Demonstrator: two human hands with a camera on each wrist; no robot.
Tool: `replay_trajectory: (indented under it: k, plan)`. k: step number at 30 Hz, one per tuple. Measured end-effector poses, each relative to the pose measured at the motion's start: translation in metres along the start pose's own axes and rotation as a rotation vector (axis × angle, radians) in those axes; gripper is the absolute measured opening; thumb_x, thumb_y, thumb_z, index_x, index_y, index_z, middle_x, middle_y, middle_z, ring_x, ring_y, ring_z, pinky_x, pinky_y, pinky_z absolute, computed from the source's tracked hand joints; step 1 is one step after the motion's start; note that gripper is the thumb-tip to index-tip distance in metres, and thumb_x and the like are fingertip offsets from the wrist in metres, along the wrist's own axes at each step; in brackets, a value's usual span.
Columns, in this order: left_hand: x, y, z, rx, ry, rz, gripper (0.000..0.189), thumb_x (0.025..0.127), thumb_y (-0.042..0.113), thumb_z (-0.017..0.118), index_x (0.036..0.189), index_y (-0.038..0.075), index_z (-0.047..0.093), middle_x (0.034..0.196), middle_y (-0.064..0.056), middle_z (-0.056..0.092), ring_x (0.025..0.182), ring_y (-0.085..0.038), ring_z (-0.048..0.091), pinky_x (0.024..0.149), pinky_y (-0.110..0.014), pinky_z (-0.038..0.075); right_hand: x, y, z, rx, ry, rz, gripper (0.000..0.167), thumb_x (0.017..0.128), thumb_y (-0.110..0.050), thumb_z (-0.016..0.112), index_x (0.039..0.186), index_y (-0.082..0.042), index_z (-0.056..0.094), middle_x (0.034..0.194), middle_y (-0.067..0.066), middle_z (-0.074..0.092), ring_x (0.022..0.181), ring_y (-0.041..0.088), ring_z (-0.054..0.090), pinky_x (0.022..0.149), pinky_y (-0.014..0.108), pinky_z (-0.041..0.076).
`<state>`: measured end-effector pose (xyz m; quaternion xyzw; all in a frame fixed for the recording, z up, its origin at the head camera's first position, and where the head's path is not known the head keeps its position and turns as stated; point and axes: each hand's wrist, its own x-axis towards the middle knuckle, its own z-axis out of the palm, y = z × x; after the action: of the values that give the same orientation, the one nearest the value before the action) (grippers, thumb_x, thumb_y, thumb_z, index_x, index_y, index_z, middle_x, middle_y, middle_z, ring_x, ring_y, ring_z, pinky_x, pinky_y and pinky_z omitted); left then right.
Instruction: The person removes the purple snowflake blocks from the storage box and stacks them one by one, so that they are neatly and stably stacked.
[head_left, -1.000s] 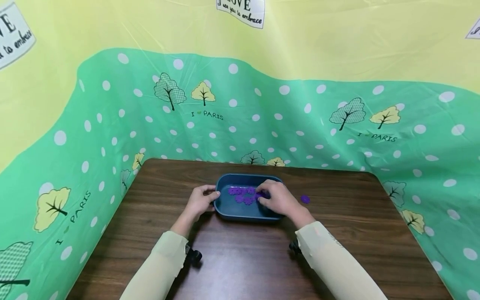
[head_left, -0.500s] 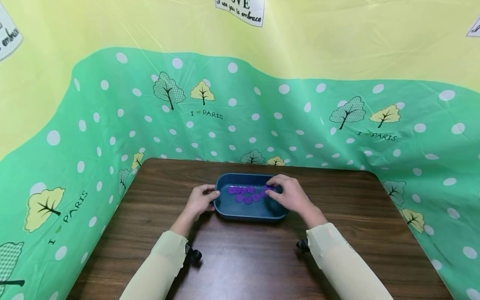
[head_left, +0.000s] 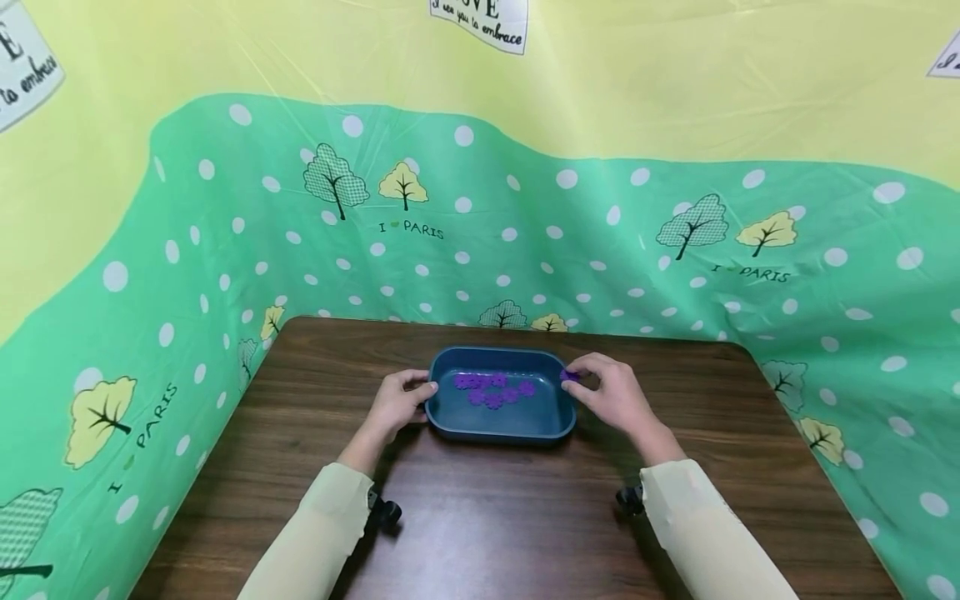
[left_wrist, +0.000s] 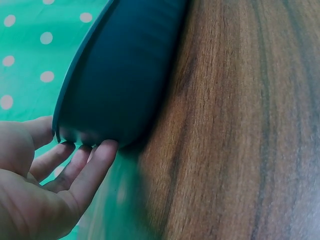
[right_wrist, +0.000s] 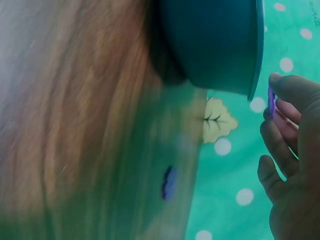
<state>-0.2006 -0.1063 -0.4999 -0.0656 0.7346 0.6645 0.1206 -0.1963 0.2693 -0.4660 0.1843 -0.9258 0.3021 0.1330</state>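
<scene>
A dark blue rectangular tray (head_left: 457, 421) with rounded corners rests on the table. My left hand (head_left: 396, 402) grips its left end, the thumb over the rim and the fingertips against the outer wall, as the left wrist view (left_wrist: 55, 195) shows. Several purple flower-shaped pieces (head_left: 493, 402) lie flat on the tray's floor. At the tray's right end, my right hand (head_left: 621, 402) pinches a purple flower-shaped piece (right_wrist: 271, 102) between thumb and fingers, just outside the rim. Another purple piece (right_wrist: 169, 183) lies on the table to the tray's right; the right hand hides it in the head view.
The brown wood-grain table (head_left: 495, 517) extends around the tray on every side. A green and yellow patterned cloth (head_left: 525, 225) hangs behind the table and along its sides. Black wrist devices (head_left: 386, 515) sit under both sleeves.
From inside the tray, my right hand has moved rightward past the rim, bringing a purple flower-shaped piece with it. The left hand and the tray have stayed in place.
</scene>
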Motion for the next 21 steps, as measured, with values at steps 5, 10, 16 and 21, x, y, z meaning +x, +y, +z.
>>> replay_trajectory:
  k: [5,10,16,21]
  plan:
    - [0.000,0.000,0.000,-0.003,0.001,0.000,0.039,0.100,0.013,0.069,0.136,0.000,0.062,0.119,-0.017,0.062,0.091,-0.024,0.067,0.065,-0.034,0.065,-0.008,0.014,-0.004,-0.013,0.032,0.015,0.016,0.089,-0.017,0.083,0.102,-0.010,0.077,0.103,0.003,0.074,0.091,0.022,0.069,0.073,0.044,0.063]
    - [0.000,0.000,-0.001,-0.001,0.000,-0.002,0.040,0.100,0.014,0.069,0.136,0.000,0.062,0.119,-0.017,0.062,0.089,-0.023,0.068,0.066,-0.035,0.066,-0.017,0.029,-0.005,-0.036,0.052,0.039,0.012,0.088,-0.014,0.083,0.098,-0.009,0.078,0.102,0.006,0.074,0.089,0.023,0.069,0.073,0.046,0.062]
    - [0.001,-0.001,-0.001,-0.001,-0.001,-0.007,0.041,0.100,0.015,0.069,0.137,0.001,0.061,0.120,-0.017,0.061,0.090,-0.023,0.067,0.067,-0.035,0.066,-0.029,0.052,-0.006,-0.077,0.055,0.089,0.011,0.088,-0.013,0.083,0.095,-0.007,0.078,0.103,0.009,0.073,0.094,0.027,0.069,0.080,0.050,0.061]
    - [0.001,-0.001,-0.001,-0.006,-0.004,-0.007,0.042,0.100,0.015,0.069,0.139,0.000,0.060,0.122,-0.018,0.061,0.093,-0.025,0.068,0.068,-0.035,0.066,-0.037,0.065,-0.006,-0.095,0.013,0.156,0.012,0.091,-0.015,0.079,0.098,-0.006,0.077,0.107,0.012,0.072,0.100,0.032,0.068,0.088,0.055,0.059]
